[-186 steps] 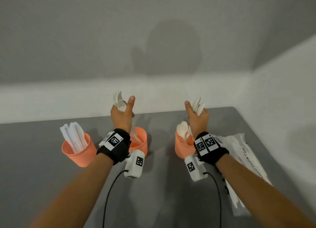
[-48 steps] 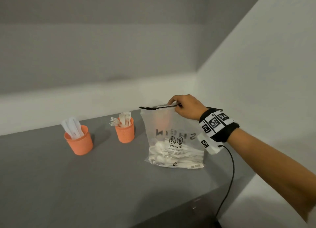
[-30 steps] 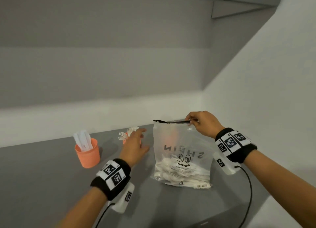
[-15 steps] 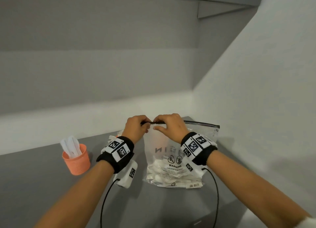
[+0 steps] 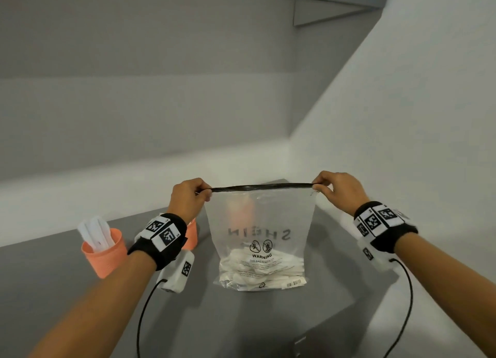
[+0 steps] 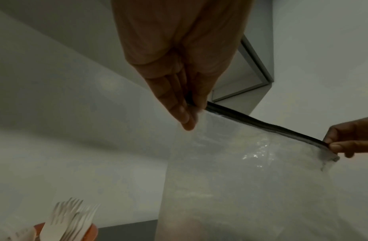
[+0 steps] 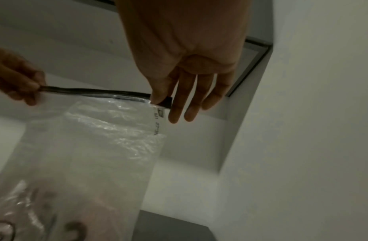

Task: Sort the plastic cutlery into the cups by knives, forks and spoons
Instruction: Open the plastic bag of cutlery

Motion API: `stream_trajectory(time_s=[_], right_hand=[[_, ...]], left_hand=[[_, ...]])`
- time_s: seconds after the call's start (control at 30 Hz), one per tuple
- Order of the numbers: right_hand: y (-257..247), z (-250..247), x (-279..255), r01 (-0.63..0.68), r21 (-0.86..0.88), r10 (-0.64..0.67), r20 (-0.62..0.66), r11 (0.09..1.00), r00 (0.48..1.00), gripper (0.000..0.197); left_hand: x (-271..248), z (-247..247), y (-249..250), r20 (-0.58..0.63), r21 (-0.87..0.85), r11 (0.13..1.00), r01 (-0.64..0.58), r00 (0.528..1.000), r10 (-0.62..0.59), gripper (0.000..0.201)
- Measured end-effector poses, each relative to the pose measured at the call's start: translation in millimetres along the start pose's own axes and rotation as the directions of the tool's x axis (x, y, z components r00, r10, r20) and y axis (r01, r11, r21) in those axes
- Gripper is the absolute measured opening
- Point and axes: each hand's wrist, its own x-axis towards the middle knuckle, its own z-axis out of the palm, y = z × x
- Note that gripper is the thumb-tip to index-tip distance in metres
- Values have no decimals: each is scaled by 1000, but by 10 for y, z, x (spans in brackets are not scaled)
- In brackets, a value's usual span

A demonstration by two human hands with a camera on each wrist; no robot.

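Bag (image 5: 261, 223) stands upright on the counter (image 5: 67, 290), bottom resting on it, top held up. Left hand (image 5: 188, 196) pinches the left end of the black zip strip (image 5: 261, 188), right hand (image 5: 339, 191) pinches the right end; strip is stretched taut between them and looks shut along most of its length, can't tell if fully sealed. Right wrist view shows thumb and forefinger doing the pinch, other fingers (image 7: 179, 112) hanging straight below it. Remaining white cutlery (image 5: 261, 273) is heaped in the bottom of the bag, types not readable through the film. Left of the bag: fork cup (image 6: 75, 228) just beside it, mostly behind the left wrist in the head view; knife cup (image 5: 104, 253) further left. Third cup (image 5: 240, 212) shows as an orange blur through the bag, behind it. Handling guess: film is thin, soft, slippery, crumples anywhere but the strip, so the strip is the only stiff place to hold. Pieces are light, rigid, a bit brittle at fork tines; take them by the handles. To open, likely pull the two lips apart mid-strip, not at the ends.
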Motion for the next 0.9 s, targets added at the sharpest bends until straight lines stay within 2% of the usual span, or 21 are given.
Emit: stream_trajectory(time_s=[0.07,0.17,0.23,0.4,0.57,0.63,0.7,0.77,0.83,0.87,0.9], right_hand=[[53,-10,-43,-35,25,34,23,999,999,15],[41,24,-80,-57,225,57,8,973,998,5],[10,54,-113,-62,353,62,11,934,998,5],[12,78,-167,-68,435,81,-11,898,997,10],[0,48,-277,-101,457,141,-54,884,989,8],[-29,42,-304,-143,442,187,-57,885,981,18],[-73,46,-300,-188,375,207,-11,908,978,28],[-118,89,-297,-230,229,215,89,946,972,26],[-137,165,-293,-287,92,265,198,954,944,21],[-140,200,-287,-327,85,297,251,941,921,18],[-136,227,-282,-386,152,327,310,910,893,16]], left_hand=[[1,26,41,58,49,999,-1,998,-2,9],[0,85,131,144,182,983,7,989,-33,34],[16,178,210,157,272,962,-34,987,-10,41],[30,447,390,234,398,901,-173,969,83,35],[31,523,429,250,422,877,-229,959,131,30],[34,535,445,253,442,860,-257,955,156,26],[22,570,464,247,408,869,-281,950,191,25],[-16,623,488,248,375,866,-331,936,250,25],[-68,674,490,237,372,845,-384,920,313,27],[-97,692,481,239,382,831,-404,912,333,28],[-121,700,459,256,399,812,-426,902,347,30]])
